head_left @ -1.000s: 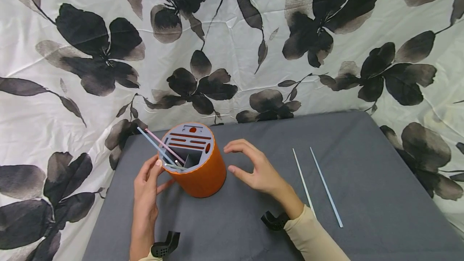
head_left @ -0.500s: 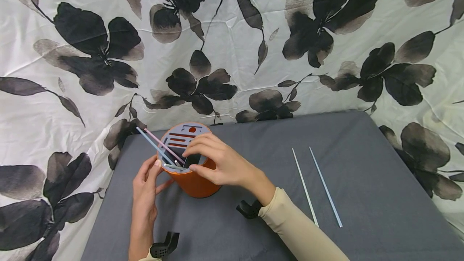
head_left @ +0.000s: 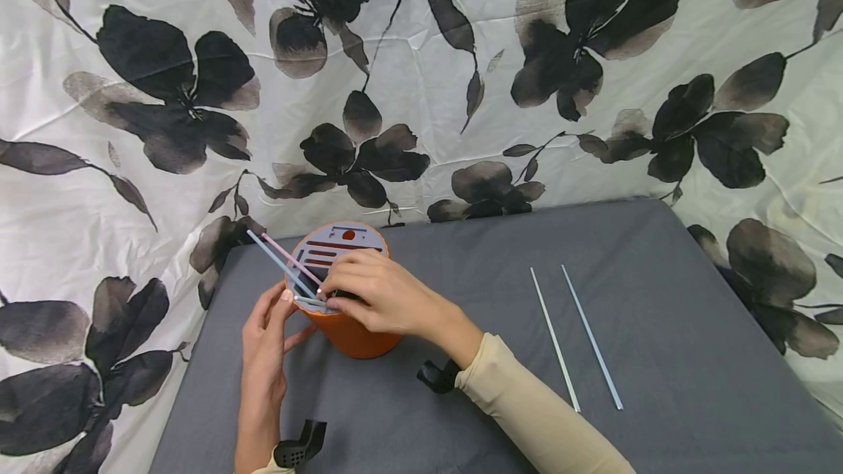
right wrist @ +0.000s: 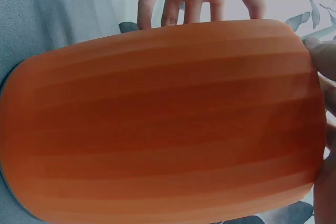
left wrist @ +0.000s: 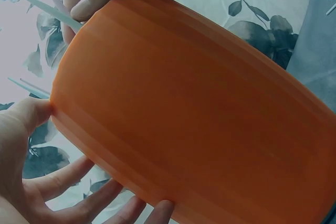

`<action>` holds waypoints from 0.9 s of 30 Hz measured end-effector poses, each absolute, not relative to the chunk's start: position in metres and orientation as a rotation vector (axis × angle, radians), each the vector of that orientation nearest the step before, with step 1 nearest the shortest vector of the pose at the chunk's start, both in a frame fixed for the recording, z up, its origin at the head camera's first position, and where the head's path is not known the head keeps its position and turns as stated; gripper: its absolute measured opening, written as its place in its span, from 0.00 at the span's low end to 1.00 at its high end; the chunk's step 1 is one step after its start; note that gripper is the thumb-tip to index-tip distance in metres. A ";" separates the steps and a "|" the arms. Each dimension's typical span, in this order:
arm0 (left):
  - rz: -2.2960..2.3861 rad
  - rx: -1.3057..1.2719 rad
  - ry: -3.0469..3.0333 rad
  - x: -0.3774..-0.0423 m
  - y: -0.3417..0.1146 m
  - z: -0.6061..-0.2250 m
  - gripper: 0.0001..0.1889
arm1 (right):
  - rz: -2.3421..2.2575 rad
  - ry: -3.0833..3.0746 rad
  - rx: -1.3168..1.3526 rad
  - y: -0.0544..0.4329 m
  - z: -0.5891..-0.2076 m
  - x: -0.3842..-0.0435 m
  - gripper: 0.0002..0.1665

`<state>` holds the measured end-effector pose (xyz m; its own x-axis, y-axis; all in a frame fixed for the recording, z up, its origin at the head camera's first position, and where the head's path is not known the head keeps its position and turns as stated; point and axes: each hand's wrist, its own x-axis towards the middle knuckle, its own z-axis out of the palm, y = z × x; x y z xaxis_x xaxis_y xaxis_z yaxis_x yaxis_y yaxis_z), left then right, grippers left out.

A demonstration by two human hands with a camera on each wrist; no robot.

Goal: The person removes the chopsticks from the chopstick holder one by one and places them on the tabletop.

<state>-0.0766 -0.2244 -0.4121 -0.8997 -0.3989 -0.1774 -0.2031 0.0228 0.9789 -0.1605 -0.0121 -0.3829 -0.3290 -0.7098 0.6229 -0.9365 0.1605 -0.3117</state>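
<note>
An orange ribbed cylindrical holder [head_left: 358,331] with a grey slotted top [head_left: 329,234] stands at the table's back left. Blue [head_left: 276,258] and pink [head_left: 285,253] thin sticks lean out of its open compartment to the left, beside shorter pale sticks [head_left: 308,301]. My left hand [head_left: 265,335] touches its left side with spread, fairly straight fingers, thumb at the rim. Over the compartment, my right hand [head_left: 382,295] pinches a pale stick [left wrist: 50,10] between thumb and fingers, partly hidden in the head view. Both wrist views are mostly filled by the holder's orange wall.
Two loose thin sticks, one whitish [head_left: 555,339] and one light blue [head_left: 591,335], lie on the grey table [head_left: 685,357] to the right. A white cloth [head_left: 474,167] with dark flowers hangs behind the table.
My right hand has moved left from beside the holder to over its compartment, its fingers closing around a pale stick. The left hand and the holder stay in place.
</note>
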 end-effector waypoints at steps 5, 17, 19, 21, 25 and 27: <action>-2.003 0.638 -2.135 -0.076 -0.225 -0.411 0.23 | 0.929 -2.114 1.566 -0.013 -0.382 -0.159 0.07; -2.008 0.648 -2.141 -0.075 -0.224 -0.410 0.25 | 1.141 -2.140 1.469 -0.012 -0.371 -0.149 0.07; -2.014 0.650 -2.143 -0.075 -0.224 -0.410 0.25 | 1.254 -2.149 1.444 -0.010 -0.368 -0.147 0.06; -2.017 0.655 -2.151 -0.074 -0.224 -0.410 0.25 | 1.355 -2.140 1.430 -0.008 -0.366 -0.145 0.06; -2.010 0.677 -2.168 -0.074 -0.225 -0.409 0.26 | 1.448 -2.106 1.416 -0.003 -0.361 -0.142 0.06; -2.010 0.688 -2.168 -0.075 -0.225 -0.409 0.26 | 1.460 -2.085 1.398 0.000 -0.358 -0.141 0.06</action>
<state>-0.0752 -0.2247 -0.4094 -0.8919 -0.3930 -0.2237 -0.2527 0.0229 0.9673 -0.1407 -0.0004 -0.3582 -0.5152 -0.5630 0.6462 -0.7997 0.0446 -0.5987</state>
